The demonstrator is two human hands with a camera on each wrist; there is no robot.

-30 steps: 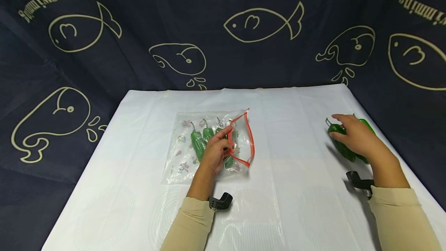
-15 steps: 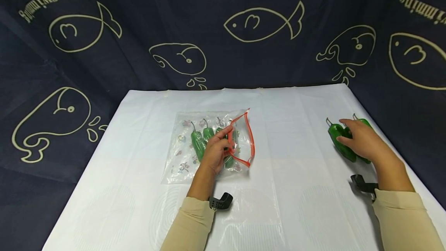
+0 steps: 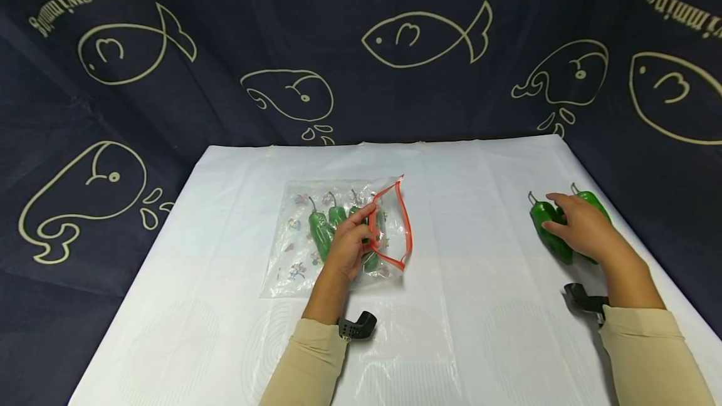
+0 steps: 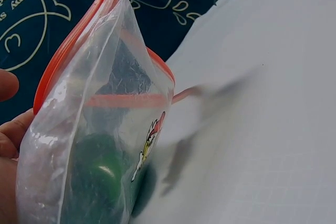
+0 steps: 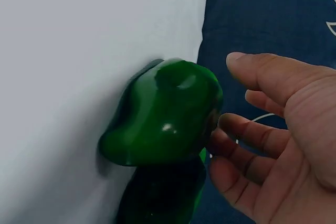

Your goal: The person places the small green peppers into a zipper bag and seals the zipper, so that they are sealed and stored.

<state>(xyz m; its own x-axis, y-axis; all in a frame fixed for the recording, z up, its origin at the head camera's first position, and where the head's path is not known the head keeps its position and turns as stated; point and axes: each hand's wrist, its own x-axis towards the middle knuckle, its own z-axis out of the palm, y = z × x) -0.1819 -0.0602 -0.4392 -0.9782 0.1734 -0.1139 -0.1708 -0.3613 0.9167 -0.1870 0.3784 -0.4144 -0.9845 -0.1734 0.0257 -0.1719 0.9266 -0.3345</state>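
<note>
My left hand (image 3: 350, 243) holds the red-edged mouth of a clear zip bag (image 3: 296, 237), which gapes to the right. Several green peppers (image 3: 320, 234) lie inside the bag, partly covered by the hand. In the left wrist view, the bag (image 4: 58, 145) stands up with a blurred pepper (image 4: 102, 171) behind its film. At the table's right side, my right hand (image 3: 589, 224) is over two green peppers (image 3: 547, 224). In the right wrist view, the right hand's (image 5: 283, 129) loosely bent fingers are at the side of one pepper (image 5: 163, 114), with the thumb apart from it.
A white-covered table (image 3: 474, 205) lies under everything. Dark blue cloth (image 3: 429, 105) with fish and whale outlines hangs behind it and along both sides. Black wrist cameras (image 3: 358, 326) are worn on both wrists.
My right hand has shifted slightly right, then a little back left, over the peppers. The nearer pepper's lower end has moved slightly left. The left hand and bag stay put.
</note>
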